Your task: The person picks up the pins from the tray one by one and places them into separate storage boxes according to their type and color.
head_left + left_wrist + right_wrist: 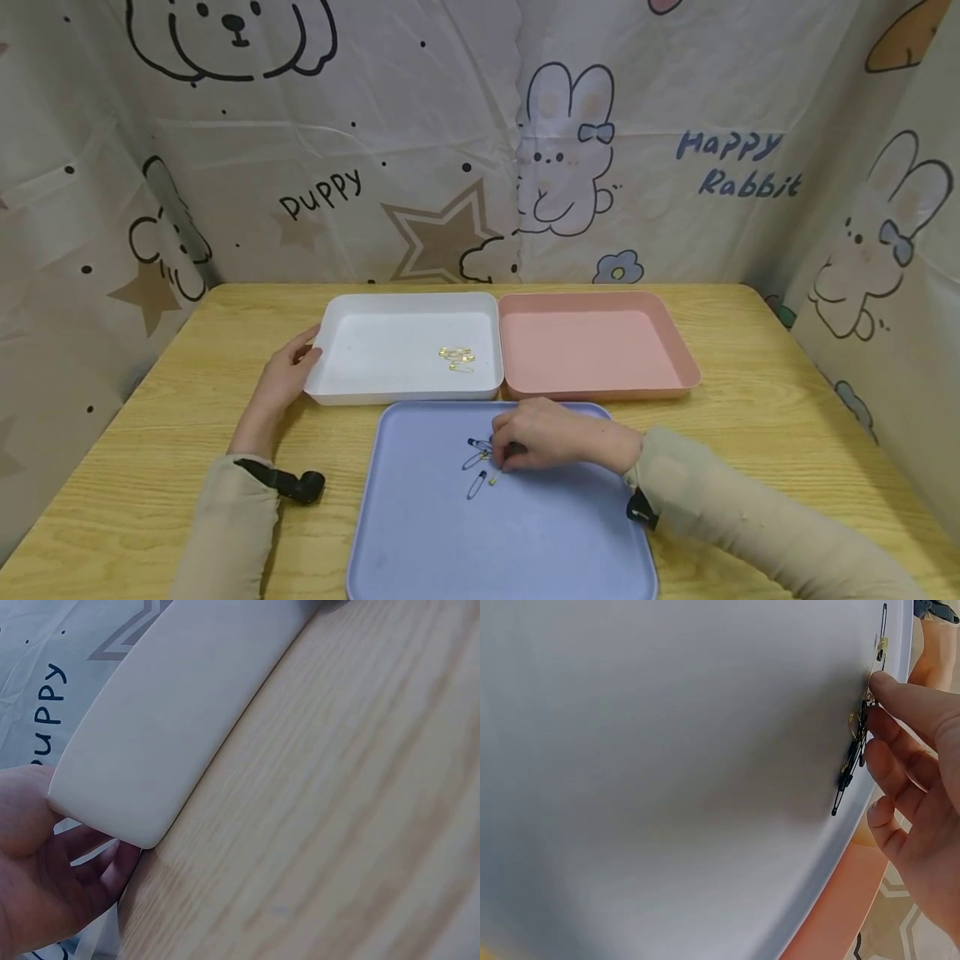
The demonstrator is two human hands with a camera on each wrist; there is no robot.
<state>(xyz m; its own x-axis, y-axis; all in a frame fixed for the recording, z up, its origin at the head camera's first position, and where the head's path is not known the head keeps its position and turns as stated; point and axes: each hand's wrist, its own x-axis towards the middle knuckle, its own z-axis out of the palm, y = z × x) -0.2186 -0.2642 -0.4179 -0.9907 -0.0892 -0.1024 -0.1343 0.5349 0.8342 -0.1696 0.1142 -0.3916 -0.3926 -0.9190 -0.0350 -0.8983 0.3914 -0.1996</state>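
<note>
My left hand [283,375] holds the left end of a white tray [397,395], thumb at the rim and fingers against the outer wall. In the left wrist view the tray's side [172,712] covers part of the fingers. Inside this tray lies a small group of gold safety pins [457,357]. Over a blue tray [480,542], my right hand [547,435] pinches a gold safety pin [871,673] between thumb and index finger. Black safety pins [477,485] lie beside the fingertips, mixed with some gold; the hand partly hides the pile.
A pink tray [600,392] stands against the white tray's right side, both just behind the blue tray. Beneath them is a wooden table [315,550]. A printed curtain [442,125] hangs around the back and sides.
</note>
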